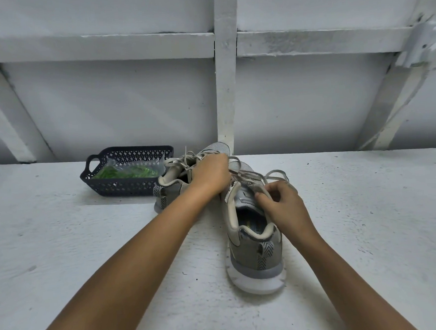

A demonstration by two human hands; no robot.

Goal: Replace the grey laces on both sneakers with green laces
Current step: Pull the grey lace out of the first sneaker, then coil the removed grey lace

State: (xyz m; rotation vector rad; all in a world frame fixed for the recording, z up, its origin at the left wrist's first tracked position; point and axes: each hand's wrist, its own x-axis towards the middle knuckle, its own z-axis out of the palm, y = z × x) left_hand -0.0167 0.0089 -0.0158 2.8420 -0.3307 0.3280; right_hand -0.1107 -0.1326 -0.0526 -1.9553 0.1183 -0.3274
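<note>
Early stage. The near grey mesh sneaker (255, 251) and the far grey sneaker (171, 189) both still carry their grey laces (276, 172) on the white table (89, 249). The right hand (283, 206) pinches a lace at the near sneaker's collar. The left hand (210, 175) curls over the laces further up, apparently gripping them. The bagged green laces (125, 172) lie in the dark perforated plastic basket (121, 189). Judged: all unlacing and relacing remains.

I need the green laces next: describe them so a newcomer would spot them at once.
On the white table, left of the far sneaker, sits a dark perforated basket with a handle cut-out. Inside lies a clear plastic bag holding the green laces. They are the only bright green thing here; the nearby grey laces are pale.
</note>
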